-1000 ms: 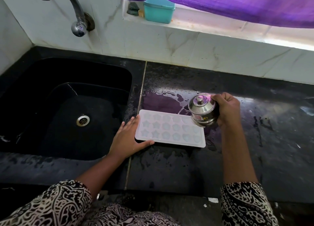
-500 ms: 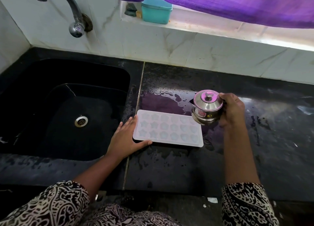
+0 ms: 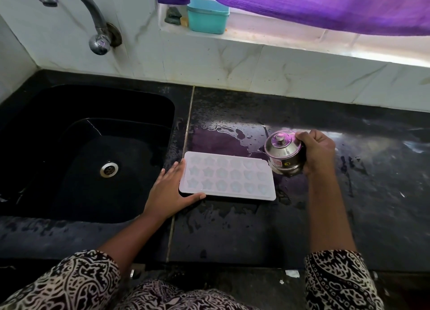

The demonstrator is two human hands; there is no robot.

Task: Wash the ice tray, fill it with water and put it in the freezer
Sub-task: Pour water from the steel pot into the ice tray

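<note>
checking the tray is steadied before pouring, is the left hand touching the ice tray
Touching. The head view shows the left hand cupping a corner of the ice tray: fingers against its left edge, thumb against its front edge.

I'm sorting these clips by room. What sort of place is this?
Most likely a home kitchen: a black sink with a wall tap above it, a wet dark stone counter beside it, and an ice tray lying on that counter.
</note>
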